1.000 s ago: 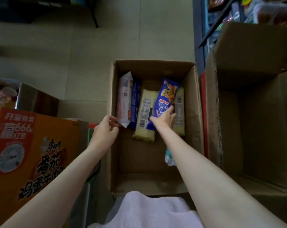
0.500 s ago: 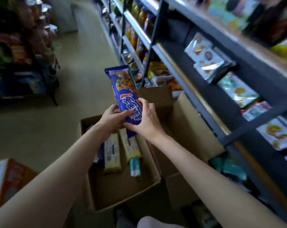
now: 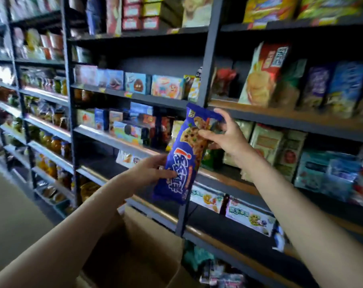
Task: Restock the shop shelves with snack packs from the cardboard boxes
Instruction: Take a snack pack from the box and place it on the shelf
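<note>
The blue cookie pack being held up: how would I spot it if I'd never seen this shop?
Find the dark metal shelving. In front of its upright post, the left hand and right hand hold up a long blue cookie pack. Unlike the shelved goods, it hangs tilted in the air, with chip cookies pictured near its top.

Dark open gap on shelf (image 3: 105, 173) behind left hand (image 3: 149, 173); upright post (image 3: 207, 59) and packed boxes (image 3: 134, 129) block elsewhere.
</note>
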Demonstrator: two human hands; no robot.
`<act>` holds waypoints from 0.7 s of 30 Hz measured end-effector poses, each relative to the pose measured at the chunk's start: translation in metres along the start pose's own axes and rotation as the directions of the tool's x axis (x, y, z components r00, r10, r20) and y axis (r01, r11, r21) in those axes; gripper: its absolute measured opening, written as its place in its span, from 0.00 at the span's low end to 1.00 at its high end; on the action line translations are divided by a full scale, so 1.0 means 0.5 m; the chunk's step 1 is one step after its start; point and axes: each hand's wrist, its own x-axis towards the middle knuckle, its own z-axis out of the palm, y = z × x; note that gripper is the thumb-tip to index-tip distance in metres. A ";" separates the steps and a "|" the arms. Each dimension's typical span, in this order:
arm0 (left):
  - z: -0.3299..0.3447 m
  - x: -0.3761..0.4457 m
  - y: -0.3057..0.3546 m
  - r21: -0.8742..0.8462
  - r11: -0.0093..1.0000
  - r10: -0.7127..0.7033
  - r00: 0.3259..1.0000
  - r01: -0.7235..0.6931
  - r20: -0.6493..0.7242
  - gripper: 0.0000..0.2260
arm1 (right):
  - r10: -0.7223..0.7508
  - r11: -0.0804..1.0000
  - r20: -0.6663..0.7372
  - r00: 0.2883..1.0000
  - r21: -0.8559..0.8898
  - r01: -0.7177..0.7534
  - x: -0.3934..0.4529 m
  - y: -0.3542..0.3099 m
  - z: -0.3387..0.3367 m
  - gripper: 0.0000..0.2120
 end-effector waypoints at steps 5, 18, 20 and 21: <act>0.035 0.043 0.032 0.055 0.998 0.027 0.997 -0.031 0.071 0.16 | 0.072 0.995 0.019 0.997 0.069 -0.073 -0.026 -0.023 -0.099 0.22; 0.252 0.180 0.232 -0.062 0.940 0.340 0.933 -0.335 0.117 0.18 | 0.056 0.998 -0.286 0.957 -0.009 -0.061 -0.047 -0.052 -0.267 0.22; 0.285 0.198 0.272 -0.010 0.916 0.401 0.910 -0.402 0.106 0.20 | 0.004 1.000 -0.348 0.937 -0.016 -0.010 -0.033 -0.056 -0.304 0.22; 0.297 0.208 0.291 0.017 0.903 0.425 0.899 -0.429 0.106 0.21 | -0.040 0.999 -0.371 0.928 -0.046 0.024 -0.025 -0.061 -0.322 0.19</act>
